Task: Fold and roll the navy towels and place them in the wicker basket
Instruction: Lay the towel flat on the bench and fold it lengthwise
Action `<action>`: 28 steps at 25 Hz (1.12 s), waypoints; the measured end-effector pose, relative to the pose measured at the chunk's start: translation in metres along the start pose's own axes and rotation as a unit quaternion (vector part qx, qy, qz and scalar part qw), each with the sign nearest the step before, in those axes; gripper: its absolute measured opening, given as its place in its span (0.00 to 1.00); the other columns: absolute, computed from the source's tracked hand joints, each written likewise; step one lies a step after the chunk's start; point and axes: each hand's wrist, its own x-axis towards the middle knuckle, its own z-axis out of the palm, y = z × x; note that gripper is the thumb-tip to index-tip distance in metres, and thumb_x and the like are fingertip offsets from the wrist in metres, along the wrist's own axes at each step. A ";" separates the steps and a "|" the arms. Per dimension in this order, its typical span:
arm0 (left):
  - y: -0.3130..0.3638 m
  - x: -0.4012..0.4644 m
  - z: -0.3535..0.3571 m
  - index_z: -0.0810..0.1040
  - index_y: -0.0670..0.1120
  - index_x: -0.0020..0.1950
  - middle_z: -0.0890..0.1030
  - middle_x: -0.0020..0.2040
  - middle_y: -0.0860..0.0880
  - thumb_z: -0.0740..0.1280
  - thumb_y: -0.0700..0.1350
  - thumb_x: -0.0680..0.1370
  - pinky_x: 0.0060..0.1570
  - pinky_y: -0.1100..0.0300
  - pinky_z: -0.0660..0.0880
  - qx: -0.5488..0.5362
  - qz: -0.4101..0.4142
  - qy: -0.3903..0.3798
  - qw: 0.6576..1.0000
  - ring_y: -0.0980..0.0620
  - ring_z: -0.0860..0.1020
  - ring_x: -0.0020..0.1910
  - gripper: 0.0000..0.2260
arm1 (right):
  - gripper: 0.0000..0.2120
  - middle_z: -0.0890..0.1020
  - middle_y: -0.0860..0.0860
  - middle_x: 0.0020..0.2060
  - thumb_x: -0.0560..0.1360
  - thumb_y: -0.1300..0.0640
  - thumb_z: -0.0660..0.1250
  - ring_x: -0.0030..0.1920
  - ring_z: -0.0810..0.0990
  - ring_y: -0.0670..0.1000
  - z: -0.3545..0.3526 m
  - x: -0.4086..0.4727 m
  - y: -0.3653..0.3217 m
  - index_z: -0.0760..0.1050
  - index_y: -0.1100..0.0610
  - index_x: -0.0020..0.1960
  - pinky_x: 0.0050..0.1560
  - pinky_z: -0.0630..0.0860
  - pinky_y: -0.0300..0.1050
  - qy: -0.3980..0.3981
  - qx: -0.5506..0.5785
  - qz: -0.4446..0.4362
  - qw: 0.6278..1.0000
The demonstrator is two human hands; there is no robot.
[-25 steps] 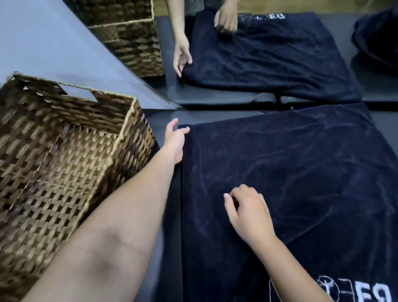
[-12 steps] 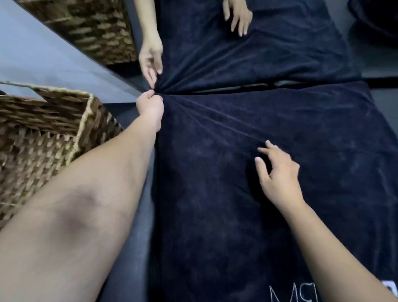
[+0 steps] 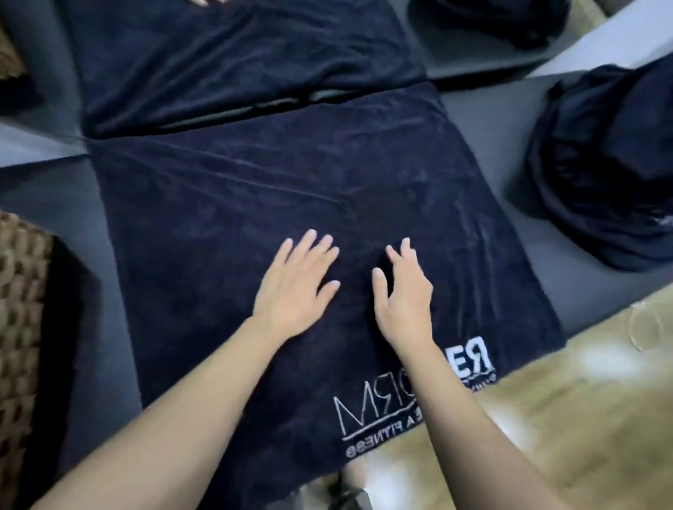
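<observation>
Left hand (image 3: 296, 287) lies flat, fingers straight and spread, palm down on the navy towel (image 3: 255, 204), holding nothing; right hand (image 3: 402, 295) sits just beside it at 3 o'clock, fingers loosely bent with tips touching the cloth, thumb out, nothing pinched as far as shows. Both hands rest near the towel's middle, slightly toward the near edge. Towel is spread flat on the dark grey bench (image 3: 484, 120), long axis running roughly from 11 o'clock far to 5 o'clock near, white logo print (image 3: 368, 418) at the near end, hanging at the bench edge. Key relation: the far left corner of the towel is at about 10 o'clock from the left hand, well apart; the far right corner is at about 1 o'clock from the right hand, also well apart, so each hand is nearer its own side. Step looks like smoothing before the first fold; nothing folded or rolled on this towel yet. Wicker basket (image 3: 18, 327) is at 9 o'clock, only its corner in frame at the left edge, left hand nearer it. A second navy towel (image 3: 225, 58) lies flat at 12 o'clock, butting the far edge of the first, with another person's fingertips (image 3: 209, 2) just showing at the top edge. A heap of dark navy cloth (image 3: 612, 163) sits at 2 o'clock on the bench, and another dark bundle (image 3: 502, 18) lies farther off at 1 o'clock. Floor (image 3: 546, 418) at the near right is tan, blurred.
</observation>
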 end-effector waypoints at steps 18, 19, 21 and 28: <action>0.258 -0.008 0.069 0.44 0.59 0.82 0.42 0.83 0.50 0.42 0.66 0.82 0.73 0.29 0.40 0.141 0.093 -0.124 0.978 0.43 0.37 0.81 0.29 | 0.11 0.73 0.54 0.59 0.80 0.46 0.65 0.61 0.69 0.60 -0.138 -0.037 0.220 0.78 0.52 0.56 0.62 0.61 0.57 0.109 -0.146 0.273 0.944; 0.265 -0.005 0.070 0.43 0.59 0.82 0.41 0.83 0.50 0.42 0.66 0.82 0.73 0.30 0.40 0.138 0.101 -0.127 0.977 0.44 0.37 0.81 0.29 | 0.09 0.74 0.53 0.57 0.81 0.48 0.64 0.60 0.70 0.60 -0.142 -0.033 0.228 0.78 0.53 0.54 0.61 0.62 0.57 0.103 -0.186 0.237 0.948; 0.278 0.001 0.071 0.44 0.57 0.82 0.41 0.83 0.50 0.42 0.65 0.82 0.73 0.31 0.38 0.123 0.116 -0.141 0.976 0.45 0.36 0.81 0.29 | 0.10 0.76 0.54 0.55 0.81 0.50 0.62 0.58 0.74 0.59 -0.154 -0.027 0.247 0.78 0.55 0.54 0.59 0.65 0.56 0.097 -0.215 0.210 0.949; 0.322 0.030 0.064 0.65 0.48 0.79 0.64 0.79 0.50 0.54 0.49 0.85 0.77 0.44 0.54 -0.123 0.145 -0.141 0.971 0.46 0.57 0.80 0.21 | 0.21 0.74 0.52 0.55 0.76 0.44 0.72 0.50 0.75 0.53 -0.153 -0.057 0.244 0.70 0.56 0.58 0.51 0.73 0.49 0.079 0.154 0.235 0.957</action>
